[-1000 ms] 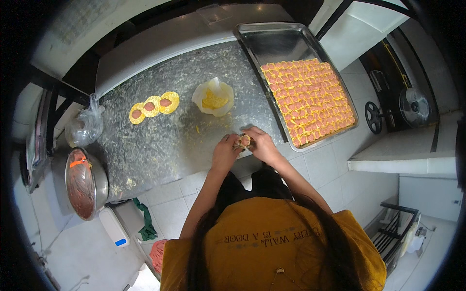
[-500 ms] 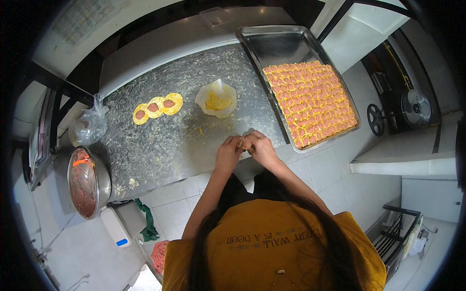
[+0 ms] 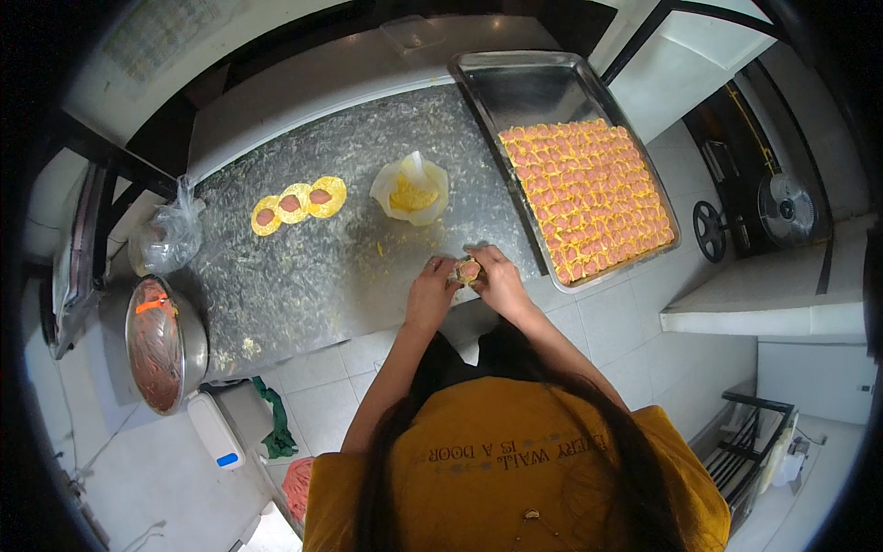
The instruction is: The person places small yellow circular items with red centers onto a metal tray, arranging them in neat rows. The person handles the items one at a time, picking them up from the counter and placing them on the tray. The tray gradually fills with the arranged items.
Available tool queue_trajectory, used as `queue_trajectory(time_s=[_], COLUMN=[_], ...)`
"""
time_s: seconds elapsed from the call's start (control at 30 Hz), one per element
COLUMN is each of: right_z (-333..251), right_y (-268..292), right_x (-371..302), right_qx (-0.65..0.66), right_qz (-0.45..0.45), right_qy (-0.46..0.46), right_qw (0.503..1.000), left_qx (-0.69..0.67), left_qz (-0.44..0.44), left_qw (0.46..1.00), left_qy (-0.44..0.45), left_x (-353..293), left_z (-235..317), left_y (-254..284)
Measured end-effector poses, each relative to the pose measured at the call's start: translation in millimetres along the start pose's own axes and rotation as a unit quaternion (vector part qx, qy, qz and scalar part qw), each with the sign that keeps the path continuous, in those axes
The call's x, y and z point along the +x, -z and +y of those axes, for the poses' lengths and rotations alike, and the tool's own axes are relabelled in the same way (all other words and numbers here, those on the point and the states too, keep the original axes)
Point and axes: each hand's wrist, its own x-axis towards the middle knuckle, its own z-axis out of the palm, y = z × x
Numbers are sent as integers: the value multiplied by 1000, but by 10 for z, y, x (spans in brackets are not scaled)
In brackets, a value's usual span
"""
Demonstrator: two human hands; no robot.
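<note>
Above the table's near edge, my left hand [image 3: 430, 291] and my right hand [image 3: 500, 281] hold a small open-topped dumpling [image 3: 469, 270] between their closed fingers. Pink meat filling shows in its top, with a thin wrapper around it. Just beyond my hands sits a bowl-shaped pale wrapping [image 3: 434, 208] with yellow shreds [image 3: 410, 194] inside. Farther left, a row of three overlapping round yellow wrappers [image 3: 334, 204] lies flat, each bearing a lump of meat filling [image 3: 291, 203].
At right, a large metal tray [image 3: 524, 78] carries packed rows of dumplings [image 3: 589, 198]; its far end is bare. A steel bowl of meat filling [image 3: 154, 354] with an orange-handled tool [image 3: 153, 304] stands left, near a clear plastic bag [image 3: 167, 237]. The grey table [image 3: 303, 285] has floury smears.
The dumpling has turned in my fingers, so more of its meat-filled top shows. My hands stay in nearly the same place.
</note>
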Motion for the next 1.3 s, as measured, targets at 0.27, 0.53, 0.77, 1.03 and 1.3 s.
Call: queue_trajectory(time_s=[0.27,0.53,0.77,1.03,1.3], right_z=[18,-29,-39,-133,-226], right_y=[-12,2,73,49,8], right_x=[4,-13,32,47,18], right_qx=[23,36,8,-8,-78], right_qz=[10,-12,-66,-103,-59], right_qy=[-14,-34,-17,-13,18], right_qw=[1000,999,998,995,995], left_qx=[-3,6,-34,-77,104], left_qz=[16,2,-9,-6,430], left_qw=[1000,1000,999,997,877], left_qy=[-26,-14,-17,0,189], left_x=[40,49,53,-23,119], left_z=[1,16,82,59,-1302], left_y=[-39,-51,25,265,1707])
